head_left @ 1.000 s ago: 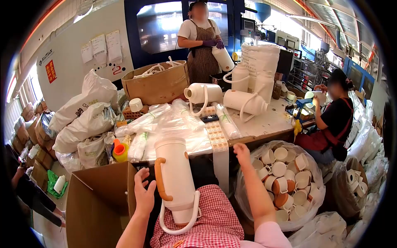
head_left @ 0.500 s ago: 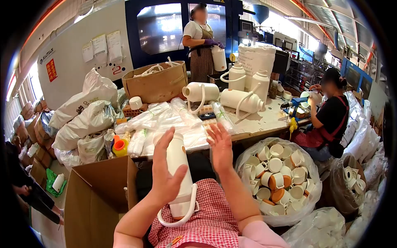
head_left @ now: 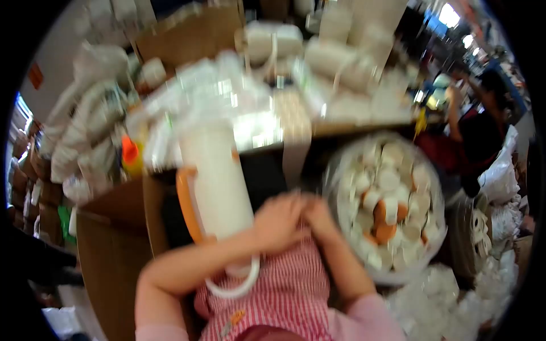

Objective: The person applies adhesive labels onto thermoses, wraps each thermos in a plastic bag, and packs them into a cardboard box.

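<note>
The flask point(head_left: 216, 182) is rested on the apron point(head_left: 290, 278), its long axis pointed towards the bench point(head_left: 352, 130); it is crossed by the left arm point(head_left: 199, 258), the left hand point(head_left: 278, 224) being nearer than the right hand point(head_left: 316, 211); by blur, each grip's state cannot be told

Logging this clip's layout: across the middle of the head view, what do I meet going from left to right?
Open cardboard box, white jug, left hand, right hand, clear plastic bag of white cups.
</note>
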Demonstrator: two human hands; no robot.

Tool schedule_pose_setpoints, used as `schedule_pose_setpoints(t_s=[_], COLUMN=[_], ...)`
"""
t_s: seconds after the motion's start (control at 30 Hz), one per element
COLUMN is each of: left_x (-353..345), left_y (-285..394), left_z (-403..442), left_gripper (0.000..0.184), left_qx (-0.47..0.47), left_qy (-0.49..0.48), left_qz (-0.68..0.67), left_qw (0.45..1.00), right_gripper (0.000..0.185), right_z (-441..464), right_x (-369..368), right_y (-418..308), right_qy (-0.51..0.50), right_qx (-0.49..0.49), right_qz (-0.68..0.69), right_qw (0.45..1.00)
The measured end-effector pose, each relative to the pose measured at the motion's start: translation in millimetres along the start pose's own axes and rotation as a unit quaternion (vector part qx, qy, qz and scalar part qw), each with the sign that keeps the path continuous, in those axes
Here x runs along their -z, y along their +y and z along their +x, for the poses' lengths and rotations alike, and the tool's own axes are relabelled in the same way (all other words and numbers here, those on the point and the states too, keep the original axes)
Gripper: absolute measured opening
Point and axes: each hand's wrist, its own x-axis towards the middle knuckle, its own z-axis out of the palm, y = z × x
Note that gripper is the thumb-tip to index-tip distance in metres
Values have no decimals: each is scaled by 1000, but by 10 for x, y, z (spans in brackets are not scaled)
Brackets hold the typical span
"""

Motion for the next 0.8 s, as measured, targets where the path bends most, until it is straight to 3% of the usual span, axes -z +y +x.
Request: schedule_pose_setpoints(t_s=[0.03, 0.1, 0.23, 0.3, 0.33, 0.4, 0.43, 0.53, 0.57, 0.63, 0.73, 0.8], left_x=[168, 432, 696, 782, 811, 645, 599, 436, 352, 274, 277, 233], left_y=[36, -83, -569, -908, -1069, -1618, -1789, -2267, -2472, -2740, -2959, -3121], left_z=[119, 384, 1116, 1547, 1791, 2229, 2443, 3041, 3185, 3448, 3639, 3705], left_gripper=[72, 71, 63, 61, 61, 50, 50, 43, 38, 34, 27, 27], left_qx=[0, -7, 92, 145, 173, 132, 131, 149, 115, 83, 117, 128], left_qy=[20, 6, -13, -31, -47, -2, -9, 43, 77, 112, 111, 120], left_qz=[-14, 10, 41, 88, 97, 173, 177, 214, 270, 322, 369, 345], left_qw=[1000, 1000, 995, 985, 979, 976, 975, 964, 953, 936, 915, 922], right_gripper=[17, 16, 27, 37, 47, 44, 42, 20, 17, 17, 12, 12], right_z=[97, 417, 937, 1221, 1363, 1661, 1779, 1970, 1978, 1980, 1955, 1825], right_x=[66, 56, 246, 343, 432, 553, 589, 624, 618, 619, 601, 575], right_y=[-41, -73, 438, 631, 670, 704, 759, 776, 736, 693, 700, 763], right_qy=[37, 169, 255, 336, 364, 408, 420, 337, 313, 285, 281, 290], right_qx=[-47, -45, -70, 17, -3, -7, -7, -46, -64, -102, -68, -86], right_qz=[100, 152, 187, 114, 93, -47, -88, 37, 23, 67, 132, 73], right_qw=[993, 973, 946, 935, 927, 912, 903, 940, 947, 951, 948, 950])
